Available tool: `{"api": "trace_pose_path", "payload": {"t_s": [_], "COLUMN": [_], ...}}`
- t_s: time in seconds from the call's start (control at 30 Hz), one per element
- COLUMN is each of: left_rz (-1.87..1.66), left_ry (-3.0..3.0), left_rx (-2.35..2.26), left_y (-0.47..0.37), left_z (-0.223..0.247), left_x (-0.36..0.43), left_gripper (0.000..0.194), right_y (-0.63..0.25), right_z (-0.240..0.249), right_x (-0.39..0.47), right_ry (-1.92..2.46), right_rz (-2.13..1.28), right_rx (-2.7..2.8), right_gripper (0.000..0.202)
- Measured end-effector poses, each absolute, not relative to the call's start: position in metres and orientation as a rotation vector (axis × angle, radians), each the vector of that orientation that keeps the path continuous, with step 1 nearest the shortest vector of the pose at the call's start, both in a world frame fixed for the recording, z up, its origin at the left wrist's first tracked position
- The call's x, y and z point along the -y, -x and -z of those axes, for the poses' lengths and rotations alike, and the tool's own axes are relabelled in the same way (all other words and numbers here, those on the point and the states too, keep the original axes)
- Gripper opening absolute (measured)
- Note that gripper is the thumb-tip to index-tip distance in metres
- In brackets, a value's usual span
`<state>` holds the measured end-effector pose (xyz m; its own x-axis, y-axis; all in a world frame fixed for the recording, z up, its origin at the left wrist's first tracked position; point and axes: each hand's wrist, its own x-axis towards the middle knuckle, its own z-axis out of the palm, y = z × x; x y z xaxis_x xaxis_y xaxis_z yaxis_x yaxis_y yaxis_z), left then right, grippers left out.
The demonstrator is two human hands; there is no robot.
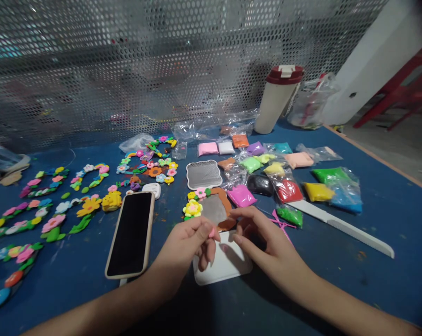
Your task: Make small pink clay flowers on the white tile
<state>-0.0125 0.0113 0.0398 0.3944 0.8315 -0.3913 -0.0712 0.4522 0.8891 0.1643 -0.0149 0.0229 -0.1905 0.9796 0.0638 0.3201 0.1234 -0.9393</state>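
Between its thumb and fingertips, my left hand [193, 242] pinches a small piece of pink clay [212, 232]. My right hand [263, 235] hovers just to the right, thumb and index finger apart, with nothing visible between them. Both hands are over a white rounded board [219, 268]. Right behind them lies a mirror frame [226, 205] partly covered in brown clay, with a yellow flower [192, 208] and a pink flower [201, 192] at its left side. Farther back is an undecorated mirror with a white wavy rim [187, 175].
A phone [130, 235] lies left of my left hand. Flower-decorated frames [53, 224] cover the left side. Bagged clay packs [242, 196], a white comb [357, 231] and pink scissors [282, 224] lie right. A tumbler [275, 105] stands behind, before a perforated metal panel [127, 70].
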Motion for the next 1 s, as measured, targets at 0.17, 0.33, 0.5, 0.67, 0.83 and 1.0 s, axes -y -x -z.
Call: {"api": "trace_pose_path", "payload": {"t_s": [0.17,0.33,0.5,0.67,0.83,1.0], "left_rz": [-0.659,-0.639,-0.718,-0.773,-0.75,-0.744], "left_ry": [-1.014,-0.963,-0.741,-0.7,-0.803,-0.802], "left_rx": [-1.019,-1.079,-0.985,-0.928,-0.94,-0.943], "left_y": [0.0142,0.0118,0.0106,0.0105,0.0096,0.0107], "left_z": [-0.0438,-0.0429,-0.0427,-0.0453,-0.0411,-0.0405], "left_x": [-0.0117,-0.0141,-0.015,-0.0144,-0.0128,-0.0119], "left_gripper": [0.02,0.016,0.022,0.02,0.018,0.026], "right_y": [-0.1651,-0.1661,-0.1682,-0.1683,-0.1677,-0.1674], "right_z": [-0.0222,-0.0203,-0.0174,-0.0169,-0.0172,-0.0179], "right_x": [0.0152,0.0152,0.015,0.0147,0.0147,0.0148], "right_ry": [1.292,1.287,1.253,1.261,1.277,1.293], "right_rz": [-1.085,-1.081,-1.118,-1.105,-1.09,-1.117], "right_rx": [1.63,1.618,1.578,1.567,1.572,1.544], "right_gripper": [0.025,0.024,0.024,0.022,0.022,0.021]}}
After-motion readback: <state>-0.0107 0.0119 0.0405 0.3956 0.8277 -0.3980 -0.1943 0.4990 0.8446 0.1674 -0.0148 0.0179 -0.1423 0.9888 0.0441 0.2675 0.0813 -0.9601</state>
